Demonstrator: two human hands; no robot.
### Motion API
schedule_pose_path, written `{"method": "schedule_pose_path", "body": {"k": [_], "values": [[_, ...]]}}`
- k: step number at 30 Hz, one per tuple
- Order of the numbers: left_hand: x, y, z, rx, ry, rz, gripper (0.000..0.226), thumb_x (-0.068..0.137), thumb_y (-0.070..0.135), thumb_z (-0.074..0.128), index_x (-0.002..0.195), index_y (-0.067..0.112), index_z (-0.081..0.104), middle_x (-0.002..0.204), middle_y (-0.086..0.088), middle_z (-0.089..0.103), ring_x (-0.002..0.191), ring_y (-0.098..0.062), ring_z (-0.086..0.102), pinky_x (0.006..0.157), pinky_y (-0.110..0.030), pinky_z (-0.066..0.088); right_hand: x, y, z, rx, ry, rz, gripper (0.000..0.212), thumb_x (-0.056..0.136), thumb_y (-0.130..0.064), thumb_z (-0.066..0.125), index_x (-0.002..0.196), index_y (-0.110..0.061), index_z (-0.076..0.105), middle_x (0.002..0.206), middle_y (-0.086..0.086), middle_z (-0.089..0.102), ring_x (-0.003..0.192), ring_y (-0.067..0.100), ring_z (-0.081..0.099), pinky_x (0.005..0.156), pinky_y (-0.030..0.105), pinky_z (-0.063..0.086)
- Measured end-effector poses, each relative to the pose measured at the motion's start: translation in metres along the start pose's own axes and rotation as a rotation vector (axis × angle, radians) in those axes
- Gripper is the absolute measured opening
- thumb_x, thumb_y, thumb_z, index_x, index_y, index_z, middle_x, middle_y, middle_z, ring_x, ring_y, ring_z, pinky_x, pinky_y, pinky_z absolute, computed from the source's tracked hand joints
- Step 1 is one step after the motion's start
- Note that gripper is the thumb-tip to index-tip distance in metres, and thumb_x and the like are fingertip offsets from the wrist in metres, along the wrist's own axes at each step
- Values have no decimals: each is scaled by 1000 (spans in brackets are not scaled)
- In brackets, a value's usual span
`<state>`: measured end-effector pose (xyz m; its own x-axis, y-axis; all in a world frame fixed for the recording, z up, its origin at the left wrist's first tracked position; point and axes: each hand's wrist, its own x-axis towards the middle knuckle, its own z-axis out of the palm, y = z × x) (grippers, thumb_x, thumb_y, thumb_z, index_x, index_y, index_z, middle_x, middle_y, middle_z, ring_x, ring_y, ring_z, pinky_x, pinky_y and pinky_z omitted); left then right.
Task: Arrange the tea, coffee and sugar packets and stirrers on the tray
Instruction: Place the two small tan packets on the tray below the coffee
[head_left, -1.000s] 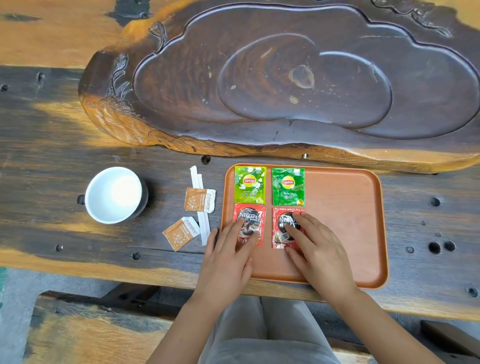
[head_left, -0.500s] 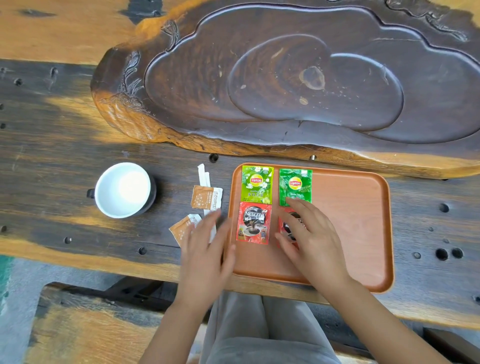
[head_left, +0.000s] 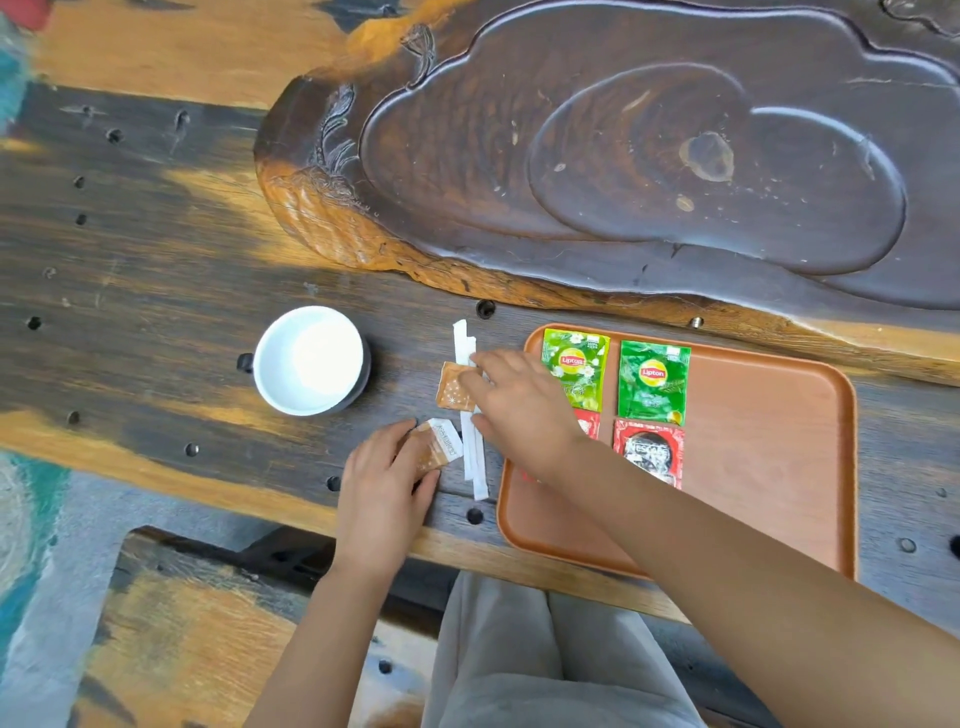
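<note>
An orange tray lies on the dark wooden table. In its left part are two green tea packets, with a red coffee packet below the right one. My right arm hides most of a second red packet. Left of the tray lie white paper-wrapped stirrers. My right hand reaches across the tray's left edge, fingertips on the far brown sugar packet, which lies flat on the stirrers. My left hand pinches the near sugar packet.
A white cup stands on the table left of the stirrers. A large carved dark wooden tea board fills the back. The table's front edge runs just below my hands, with a wooden bench and my lap beneath.
Both hands left the coffee packets and moved left off the tray. My left hand took hold of the near sugar packet; my right hand reached the far sugar packet and stirrers. The camera turned left.
</note>
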<state>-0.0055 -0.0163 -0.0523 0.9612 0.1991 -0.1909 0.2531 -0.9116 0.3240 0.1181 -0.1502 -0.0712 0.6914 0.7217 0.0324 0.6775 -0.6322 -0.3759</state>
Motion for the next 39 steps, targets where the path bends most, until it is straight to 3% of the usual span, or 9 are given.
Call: {"method": "schedule_pose_path", "body": {"k": [3,8,12,16,19,21,25,28,39], "values": [[-1,1,1,-11,24,13,34,70,5,75,102,9,64,110,-12,63,99,-30,58,84,-42,46,0,0,6,35,20,12,36,44,1,80,75,-7,67,76,8,66,70,28,62,65,31,52],[-2,2,1,-41,68,19,24,71,3,72,94,8,66,105,-11,63,92,-28,58,75,-39,50,0,1,9,113,27,30,33,44,13,77,70,-4,65,74,10,63,67,29,59,51,31,51],[0,2,0,-106,93,-3,15,71,0,73,83,9,69,98,-7,65,90,-16,49,65,-29,47,-1,-1,9,186,31,59,27,48,15,76,66,-2,65,73,9,63,68,28,59,48,33,51],[-3,1,-7,-145,132,-38,13,73,2,72,84,9,69,97,-5,65,89,-14,50,65,-27,47,-12,-3,-6,328,112,53,14,68,10,70,69,-3,64,80,10,65,76,28,60,58,36,52],[-6,7,-17,-165,191,-31,14,74,2,72,86,8,70,99,-5,65,91,-16,54,68,-26,47,-37,0,-25,380,188,62,3,78,-1,67,80,-3,69,91,10,67,88,25,58,76,26,47],[-8,19,-23,-178,195,16,15,74,3,72,87,9,70,100,-5,65,92,-16,53,71,-24,44,-62,7,-36,360,216,91,11,82,-9,63,84,-3,71,95,10,67,91,22,57,81,22,43],[-15,47,-18,-197,123,241,9,79,13,61,85,13,68,105,4,56,92,-13,53,69,-20,44,-123,24,-52,268,226,169,15,85,-11,58,84,-4,71,97,9,66,91,24,57,83,23,42],[-20,62,-2,-179,37,361,12,81,17,54,83,13,65,102,3,60,91,-15,55,68,-28,51,-156,28,-55,228,211,206,15,85,-10,58,83,-2,70,94,11,67,89,26,57,81,27,45],[-26,74,26,-124,-139,421,16,81,18,51,78,11,66,103,-2,66,98,-15,53,68,-33,55,-197,28,-35,114,105,206,18,87,-9,56,73,-2,64,96,13,66,92,27,57,73,34,49]]}}
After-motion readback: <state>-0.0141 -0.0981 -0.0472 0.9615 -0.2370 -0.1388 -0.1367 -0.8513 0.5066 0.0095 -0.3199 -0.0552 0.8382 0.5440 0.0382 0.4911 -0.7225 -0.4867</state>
